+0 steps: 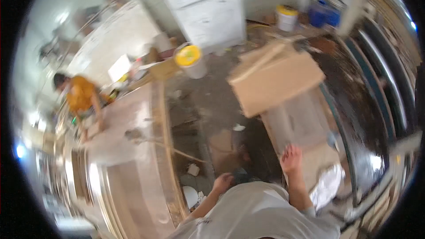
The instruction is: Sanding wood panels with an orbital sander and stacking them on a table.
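My right hand [291, 158] is over the near left edge of a pale board [294, 119] on the right. Its fingers are loosely bent and apart, and I see nothing in them; whether it touches the board I cannot tell. Low beside my body, my left hand [222, 182] hangs over the dark floor, its fingers smeared by motion. Across the far part of the pale board lies a brown cardboard-like sheet [279, 82]. A crumpled white bag or cloth [328, 186] is to the right of my right forearm.
On the left stretches a long worktable [133, 181], where a person in an orange top [81, 94] leans. A yellow-lidded bucket [189, 62] stands by its far end, near a white cabinet [206, 13]. Dark glossy panels [361, 124] line the right. Scraps litter the floor [221, 93].
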{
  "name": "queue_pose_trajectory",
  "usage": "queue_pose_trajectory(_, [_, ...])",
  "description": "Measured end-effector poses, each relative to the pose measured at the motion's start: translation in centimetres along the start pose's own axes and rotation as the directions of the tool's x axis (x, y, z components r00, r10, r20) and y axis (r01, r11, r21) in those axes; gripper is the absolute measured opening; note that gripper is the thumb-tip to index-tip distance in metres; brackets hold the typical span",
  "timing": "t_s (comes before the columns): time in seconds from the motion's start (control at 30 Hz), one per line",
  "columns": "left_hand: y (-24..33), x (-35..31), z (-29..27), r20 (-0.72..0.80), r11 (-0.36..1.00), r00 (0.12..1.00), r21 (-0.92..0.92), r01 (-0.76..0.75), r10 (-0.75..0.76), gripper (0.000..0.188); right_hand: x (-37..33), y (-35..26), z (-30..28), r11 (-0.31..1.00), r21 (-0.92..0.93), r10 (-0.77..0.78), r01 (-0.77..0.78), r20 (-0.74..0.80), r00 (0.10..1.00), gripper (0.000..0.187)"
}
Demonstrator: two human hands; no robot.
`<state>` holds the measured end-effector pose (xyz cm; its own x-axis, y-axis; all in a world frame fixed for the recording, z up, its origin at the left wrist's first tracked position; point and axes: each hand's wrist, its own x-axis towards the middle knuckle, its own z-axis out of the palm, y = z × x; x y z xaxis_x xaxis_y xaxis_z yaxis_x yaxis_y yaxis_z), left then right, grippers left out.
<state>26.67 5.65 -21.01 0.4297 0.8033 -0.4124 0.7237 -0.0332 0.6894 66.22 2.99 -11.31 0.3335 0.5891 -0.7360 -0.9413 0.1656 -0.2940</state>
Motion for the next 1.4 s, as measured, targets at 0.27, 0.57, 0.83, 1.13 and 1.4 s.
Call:
queue_pose_trajectory(0.27, [7.7,13.5,-5.2,0.006,0.931,0.964,-0.258,0.257,-0.265,0.046,4.1,3.8,8.0,0.637,-0.719,0.284,-0.278,-0.117,0.952,0.013])
queue_pose_trajectory(0.57, [2.0,21.1,-2.4,-0.074,0.954,0.979,-0.252,0.165,-0.189,0.043,11.8,-4.7,12.8,0.734,-0.675,-0.049,0.08,0.065,0.997,0.039])
queue_pose_trajectory(0.83, [4.3,18.2,-7.0,-0.029,0.903,0.97,-0.373,0.214,-0.242,0.042,11.9,-2.3,16.6,0.687,-0.718,-0.001,0.108,0.148,0.989,0.045])
queue_pose_trajectory(1.13, [15.9,25.9,-10.1,0.391,0.543,0.86,-0.667,0.51,-0.328,0.062,16.6,-7.2,16.2,0.646,-0.75,-0.206,0.146,0.013,0.978,0.059])
queue_pose_trajectory(1.4, [20.9,31.0,-8.3,0.44,0.485,0.794,-0.631,0.605,-0.419,0.066,22.9,-9.0,15.6,0.819,-0.558,-0.298,0.129,-0.223,0.928,0.086])
